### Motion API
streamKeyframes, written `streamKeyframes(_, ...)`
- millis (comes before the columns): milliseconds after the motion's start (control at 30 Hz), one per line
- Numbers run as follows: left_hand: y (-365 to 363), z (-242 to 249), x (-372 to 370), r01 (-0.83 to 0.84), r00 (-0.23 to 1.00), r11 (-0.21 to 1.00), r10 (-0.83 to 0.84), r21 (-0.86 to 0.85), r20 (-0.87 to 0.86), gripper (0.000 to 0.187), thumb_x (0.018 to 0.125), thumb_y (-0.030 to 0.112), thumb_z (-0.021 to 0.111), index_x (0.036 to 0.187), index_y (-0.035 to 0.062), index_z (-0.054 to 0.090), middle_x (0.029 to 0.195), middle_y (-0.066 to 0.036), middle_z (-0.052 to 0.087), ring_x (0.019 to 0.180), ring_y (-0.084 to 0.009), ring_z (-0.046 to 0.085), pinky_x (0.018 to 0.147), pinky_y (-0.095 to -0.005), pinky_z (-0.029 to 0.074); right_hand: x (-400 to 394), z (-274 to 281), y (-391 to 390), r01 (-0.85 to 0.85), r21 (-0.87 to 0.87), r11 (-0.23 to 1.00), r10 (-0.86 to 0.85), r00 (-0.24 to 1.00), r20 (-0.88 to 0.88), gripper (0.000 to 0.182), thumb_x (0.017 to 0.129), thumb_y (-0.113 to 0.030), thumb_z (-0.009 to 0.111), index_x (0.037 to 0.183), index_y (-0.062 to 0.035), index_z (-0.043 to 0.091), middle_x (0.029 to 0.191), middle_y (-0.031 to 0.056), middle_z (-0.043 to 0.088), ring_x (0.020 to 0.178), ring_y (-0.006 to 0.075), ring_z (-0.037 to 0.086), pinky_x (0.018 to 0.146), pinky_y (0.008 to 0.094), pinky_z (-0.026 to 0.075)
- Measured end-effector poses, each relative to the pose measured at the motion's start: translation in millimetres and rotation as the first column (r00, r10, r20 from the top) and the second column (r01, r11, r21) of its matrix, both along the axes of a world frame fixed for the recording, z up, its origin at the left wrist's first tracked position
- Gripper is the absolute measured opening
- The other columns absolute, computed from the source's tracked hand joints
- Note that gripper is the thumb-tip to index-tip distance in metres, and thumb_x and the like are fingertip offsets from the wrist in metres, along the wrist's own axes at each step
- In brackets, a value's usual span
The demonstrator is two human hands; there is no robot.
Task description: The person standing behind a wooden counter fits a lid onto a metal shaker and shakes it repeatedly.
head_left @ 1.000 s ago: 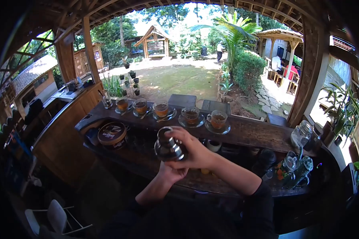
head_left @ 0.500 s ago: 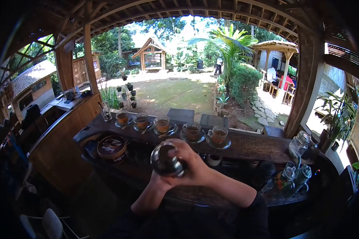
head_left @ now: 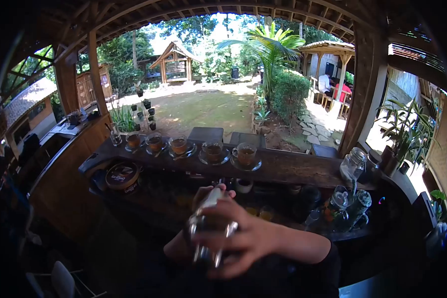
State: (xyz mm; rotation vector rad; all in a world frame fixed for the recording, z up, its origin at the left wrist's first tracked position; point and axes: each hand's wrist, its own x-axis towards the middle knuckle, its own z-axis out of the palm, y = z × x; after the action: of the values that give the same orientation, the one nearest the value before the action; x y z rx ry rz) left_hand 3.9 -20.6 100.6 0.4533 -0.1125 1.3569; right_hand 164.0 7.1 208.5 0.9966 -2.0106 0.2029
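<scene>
Both my hands hold a shiny metal cocktail shaker (head_left: 212,198) in front of my chest, tilted with its narrower end pointing away from me. My right hand (head_left: 246,233) wraps its body with spread fingers, smeared by motion. Behind it, my left hand (head_left: 202,194) grips near the far end, mostly hidden by the shaker and the right hand. Beyond them, several glass cups of amber drink, such as this cup (head_left: 245,155), stand on saucers along the raised wooden counter (head_left: 298,174).
A round tub (head_left: 122,176) sits on the lower shelf at left. To the right are a large glass jar (head_left: 353,164) and glass mugs (head_left: 361,202). A glass with utensils (head_left: 115,137) stands at the counter's left end. People sit under a pavilion (head_left: 328,47) outside.
The shaker has swung from showing its round end toward me to lying lengthwise, lower down. My hands moved with it, and the view shifted slightly right.
</scene>
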Motion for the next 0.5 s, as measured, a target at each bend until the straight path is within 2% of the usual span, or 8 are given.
streamKeyframes(67,-5.8,30.6,16.1,-0.008,0.995,0.895,0.052,0.447,-0.086,0.035,0.089,0.037,0.04,0.1,0.0059,0.051,0.103,-0.014,0.049,0.093,-0.0408,0.056,0.073,-0.0466,0.052,33.2,-4.9,-38.1,0.072,0.282,0.957,-0.069,0.997,-0.021,0.038,0.075,-0.024,0.06,0.11,-0.0365,0.049,0.128,0.0016,0.045,0.117,0.0409,0.042,0.089,0.0602,0.037)
streamKeyframes(100,-7.1,31.6,18.3,0.02,0.986,0.816,0.079,0.578,-0.146,0.033,0.091,0.036,0.035,0.105,0.0082,0.048,0.103,-0.012,0.044,0.093,-0.0428,0.052,0.077,-0.0512,0.048,38.8,0.0,-43.5,0.028,0.288,0.957,-0.026,1.0,-0.01,0.031,0.08,-0.032,0.057,0.11,-0.0283,0.053,0.122,0.0003,0.049,0.116,0.0341,0.045,0.09,0.057,0.035)
streamKeyframes(133,-6.6,29.6,24.1,0.018,0.993,0.811,0.054,0.584,-0.106,0.035,0.091,0.037,0.036,0.107,0.008,0.049,0.105,-0.012,0.044,0.095,-0.0409,0.052,0.081,-0.0508,0.048,41.6,5.4,-45.6,-0.018,0.294,0.956,0.019,1.0,0.0,0.034,0.084,-0.039,0.054,0.111,-0.0201,0.058,0.116,-0.001,0.052,0.114,0.0274,0.048,0.091,0.0537,0.033)
streamKeyframes(233,4.1,-20.2,32.3,0.021,0.999,0.997,-0.025,0.08,0.047,0.038,0.089,0.037,0.045,0.114,0.0093,0.051,0.113,-0.008,0.051,0.093,-0.0315,0.057,0.083,-0.0453,0.051,28.2,-23.8,-2.3,-0.023,0.053,0.998,0.023,1.0,-0.003,0.041,0.077,-0.017,0.062,0.112,-0.0336,0.049,0.124,0.0037,0.049,0.114,0.0397,0.046,0.09,0.0593,0.036)
streamKeyframes(267,-18.7,-30.5,54.4,0.013,0.873,0.951,0.139,-0.308,0.467,0.032,0.091,0.034,0.047,0.114,0.0121,0.052,0.114,-0.006,0.054,0.096,-0.0256,0.058,0.087,-0.0429,0.049,24.1,-33.7,17.0,-0.013,-0.119,0.993,0.028,0.991,0.127,0.057,0.071,-0.011,0.069,0.119,-0.0301,0.044,0.125,0.0102,0.047,0.113,0.0393,0.046,0.089,0.058,0.039)
streamKeyframes(333,-8.5,-15.9,82.3,-0.29,0.932,0.957,0.286,-0.016,0.223,0.029,0.092,0.031,0.048,0.113,0.0119,0.052,0.111,-0.007,0.055,0.099,-0.0213,0.058,0.087,-0.0404,0.05,21.9,-42.9,31.7,0.103,-0.427,0.898,-0.033,0.985,0.169,0.071,0.065,-0.013,0.079,0.124,-0.0184,0.04,0.122,0.0159,0.045,0.113,0.0404,0.046,0.087,0.0583,0.04)
streamKeyframes(400,-10.3,-11.2,85.3,-0.312,0.915,0.947,0.32,-0.074,0.243,0.029,0.09,0.032,0.049,0.11,0.0117,0.052,0.108,-0.008,0.055,0.099,-0.0275,0.058,0.085,-0.0402,0.051,36.7,-31.4,22.1,0.011,-0.321,0.947,0.023,0.995,0.101,0.059,0.072,-0.015,0.073,0.122,-0.0194,0.043,0.124,0.0123,0.047,0.114,0.0405,0.046,0.087,0.0578,0.04)
streamKeyframes(500,-17.3,13.5,75.9,-0.053,0.997,0.979,0.041,0.198,0.063,0.031,0.089,0.036,0.046,0.106,0.0101,0.05,0.104,-0.012,0.049,0.097,-0.041,0.053,0.079,-0.0508,0.053,78.8,-0.5,-26.4,-0.105,0.07,0.992,0.101,0.993,0.063,0.044,0.071,-0.02,0.067,0.113,-0.0191,0.053,0.124,0.0053,0.047,0.116,0.0377,0.044,0.088,0.0586,0.039)
